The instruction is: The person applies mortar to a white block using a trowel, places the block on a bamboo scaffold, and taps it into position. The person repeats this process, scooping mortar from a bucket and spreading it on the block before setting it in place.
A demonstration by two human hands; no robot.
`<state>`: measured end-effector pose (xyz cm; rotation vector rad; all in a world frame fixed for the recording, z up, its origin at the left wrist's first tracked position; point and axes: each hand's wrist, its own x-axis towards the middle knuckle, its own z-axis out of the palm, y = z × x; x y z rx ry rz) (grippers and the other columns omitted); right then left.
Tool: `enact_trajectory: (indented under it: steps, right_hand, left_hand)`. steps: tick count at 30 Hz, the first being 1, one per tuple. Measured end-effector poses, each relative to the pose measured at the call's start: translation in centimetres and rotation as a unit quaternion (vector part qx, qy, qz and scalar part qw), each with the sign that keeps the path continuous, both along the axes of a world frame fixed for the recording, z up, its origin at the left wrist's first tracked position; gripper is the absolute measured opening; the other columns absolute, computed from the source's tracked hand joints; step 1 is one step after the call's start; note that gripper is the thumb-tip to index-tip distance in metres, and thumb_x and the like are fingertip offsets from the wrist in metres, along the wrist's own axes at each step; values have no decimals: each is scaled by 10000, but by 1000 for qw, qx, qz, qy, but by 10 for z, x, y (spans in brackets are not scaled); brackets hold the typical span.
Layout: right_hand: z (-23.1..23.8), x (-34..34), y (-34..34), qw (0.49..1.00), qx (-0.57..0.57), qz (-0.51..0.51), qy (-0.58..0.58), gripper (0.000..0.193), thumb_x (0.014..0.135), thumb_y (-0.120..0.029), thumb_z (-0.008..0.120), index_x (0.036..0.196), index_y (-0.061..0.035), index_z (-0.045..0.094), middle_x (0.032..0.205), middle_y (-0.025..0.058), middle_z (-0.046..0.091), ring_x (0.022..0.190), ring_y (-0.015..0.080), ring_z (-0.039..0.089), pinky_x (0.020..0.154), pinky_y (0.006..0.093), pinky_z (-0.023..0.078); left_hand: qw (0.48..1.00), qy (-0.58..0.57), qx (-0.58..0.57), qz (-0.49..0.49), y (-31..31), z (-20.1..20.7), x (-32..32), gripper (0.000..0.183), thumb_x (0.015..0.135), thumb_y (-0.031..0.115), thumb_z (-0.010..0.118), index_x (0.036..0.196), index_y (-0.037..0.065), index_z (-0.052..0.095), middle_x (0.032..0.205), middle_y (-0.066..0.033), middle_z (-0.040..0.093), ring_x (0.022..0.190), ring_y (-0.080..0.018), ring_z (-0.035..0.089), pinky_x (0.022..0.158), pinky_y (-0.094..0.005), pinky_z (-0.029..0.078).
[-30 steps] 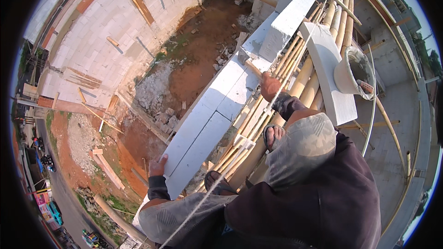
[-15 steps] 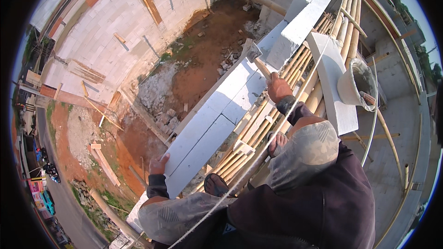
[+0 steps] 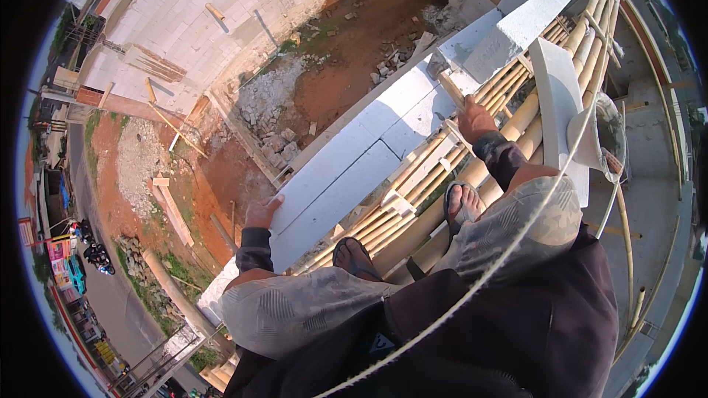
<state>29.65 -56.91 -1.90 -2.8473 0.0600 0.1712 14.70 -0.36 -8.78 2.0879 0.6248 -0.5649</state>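
Observation:
My right hand (image 3: 476, 119) is closed around the wooden handle of a hammer (image 3: 449, 87). Its grey head (image 3: 438, 65) is at the top of the block wall, beside a raised white block (image 3: 509, 37). Near the wall's closer end, my left hand (image 3: 263, 214) lies against the outer edge of a long white block (image 3: 324, 177), fingers apart and partly hidden. Two rows of these pale blocks run side by side, with a thin dark joint between them.
My sandalled feet (image 3: 464, 203) stand on bamboo scaffold poles (image 3: 428, 199). A loose white block (image 3: 557, 96) leans on the poles at right, beside a whitish bucket (image 3: 590, 140). A string (image 3: 509, 250) crosses before me. Beyond the wall, the ground (image 3: 324, 88) drops far below.
The view has shifted, so the wall sits further right and the string lies lower. Both hands keep nearly the same places on the wall, the hammer still in my right hand.

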Motion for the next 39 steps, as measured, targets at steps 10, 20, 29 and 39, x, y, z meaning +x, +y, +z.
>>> enact_trajectory:
  steps: [10,20,29,39]
  right_hand:
    - [-1,-16,15,999,35,9,-24,309,925,-175,573,1127,33,465,820,328,627,836,517,620,742,562,487]
    - [36,-11,47,991,50,124,27,314,918,-211,585,1136,-1,499,821,302,652,810,501,639,739,560,500]
    - [147,75,279,823,-11,558,102,388,812,-88,563,1183,26,549,871,291,655,826,424,659,739,468,512]
    - [71,-68,563,599,-227,757,125,420,761,-46,575,1147,-113,728,767,187,704,711,329,707,652,451,548]
  left_hand:
    - [1000,15,-19,0,-8,16,4,543,813,495,741,1067,16,744,841,-110,736,766,-171,669,741,-332,514]
    - [999,-32,6,-8,-16,17,2,503,808,463,736,1031,12,748,867,-170,735,815,-231,696,797,-341,513]
    - [954,-62,291,-30,-96,40,0,569,838,564,649,1229,152,666,1237,-95,640,1311,-333,442,1044,-751,214]
    - [937,-230,261,-32,-167,7,33,451,775,359,681,1152,115,648,1103,-57,606,1105,-305,522,1048,-617,251]
